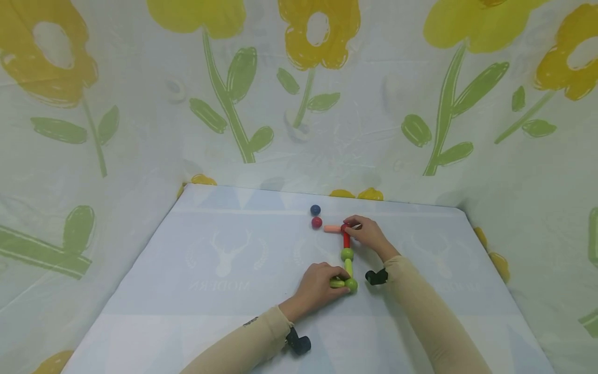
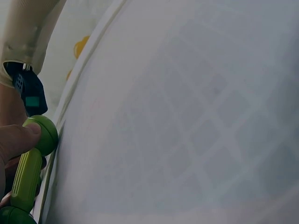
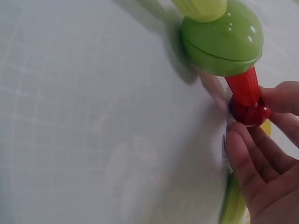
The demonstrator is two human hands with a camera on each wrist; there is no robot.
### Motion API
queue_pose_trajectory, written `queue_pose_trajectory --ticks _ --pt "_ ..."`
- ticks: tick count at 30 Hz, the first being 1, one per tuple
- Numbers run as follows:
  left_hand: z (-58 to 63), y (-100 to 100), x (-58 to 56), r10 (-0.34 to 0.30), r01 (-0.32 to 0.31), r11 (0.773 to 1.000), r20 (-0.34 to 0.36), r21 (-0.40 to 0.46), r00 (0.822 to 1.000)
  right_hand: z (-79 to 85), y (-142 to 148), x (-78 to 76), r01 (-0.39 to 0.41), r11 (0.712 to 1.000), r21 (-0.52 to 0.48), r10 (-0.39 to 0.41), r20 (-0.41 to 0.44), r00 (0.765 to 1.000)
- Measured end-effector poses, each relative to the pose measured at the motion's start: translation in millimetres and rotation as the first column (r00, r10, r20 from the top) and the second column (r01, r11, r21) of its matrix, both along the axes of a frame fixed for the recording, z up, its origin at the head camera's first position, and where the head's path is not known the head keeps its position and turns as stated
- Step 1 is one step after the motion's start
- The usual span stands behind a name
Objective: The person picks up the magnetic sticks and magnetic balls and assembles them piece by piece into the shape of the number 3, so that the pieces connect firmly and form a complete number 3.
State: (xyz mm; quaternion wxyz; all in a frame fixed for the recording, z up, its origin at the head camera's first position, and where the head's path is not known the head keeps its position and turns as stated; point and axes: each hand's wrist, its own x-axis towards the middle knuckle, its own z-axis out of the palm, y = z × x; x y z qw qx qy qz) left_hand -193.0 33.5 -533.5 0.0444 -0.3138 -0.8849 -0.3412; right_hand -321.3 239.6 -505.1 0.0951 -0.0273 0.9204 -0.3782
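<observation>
left hand (image 1: 320,284): thumb and fingers pinch the near green ball (image 1: 351,286); a yellow-green rod (image 1: 337,283) runs from it in under the palm. left wrist view: another green ball (image 2: 16,215) at a rod's end, cut off by the frame edge. right hand (image 1: 370,235): grip narrow, thumb and fingertips pinching a red ball (image 1: 344,228). line on the counter (image 1: 154,291), outward from the person: near green ball, light green rod (image 1: 348,268), middle green ball (image 1: 347,254), red rod (image 1: 347,240), red ball. salmon rod (image 1: 332,228) lies left of the red ball; cannot tell if joined. beyond its tip, a second red ball (image 1: 316,222) with a blue ball (image 1: 315,210) just beside it. flowered cloth (image 1: 355,114) behind.
</observation>
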Motion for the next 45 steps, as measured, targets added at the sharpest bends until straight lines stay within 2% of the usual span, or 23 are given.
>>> queue_pose_trajectory --ticks 12,16,19,33,38,42,45 --pt "-3.0 0.7 -0.7 0.004 -0.004 1.0 -0.002 -0.005 1.0 -4.9 2.1 6.3 0.032 0.999 -0.002 -0.032 -0.056 0.998" --pt "-3.5 0.7 -1.0 -0.001 0.001 1.0 -0.024 0.0 1.0 -6.3 2.1 8.6 0.046 0.999 -0.016 -0.048 -0.076 0.996" --pt "-3.7 0.7 -1.7 -0.003 0.003 1.0 -0.036 0.001 0.999 -7.3 1.7 9.3 0.054 0.998 -0.02 -0.056 -0.075 0.996" --pt "-4.0 1.2 -1.9 -0.003 0.003 1.0 -0.005 -0.012 1.0 -7.0 0.0 12.0 0.066 0.997 -0.05 -0.069 -0.069 0.995" --pt "-0.8 0.5 -1.7 -0.01 0.01 1.0 -0.007 -0.009 1.0 -7.8 0.8 10.9 0.061 0.997 -0.042 -0.064 -0.079 0.995" --pt "6.2 -1.7 -3.4 -0.002 0.001 1.0 0.03 0.021 1.0 -9.2 1.6 10.0 0.06 0.997 -0.047 -0.063 -0.084 0.994" --pt "11.2 -6.0 -8.2 0.035 -0.038 0.998 0.082 0.043 0.996 -9.7 1.7 9.6 0.055 0.997 -0.054 -0.059 -0.089 0.994"
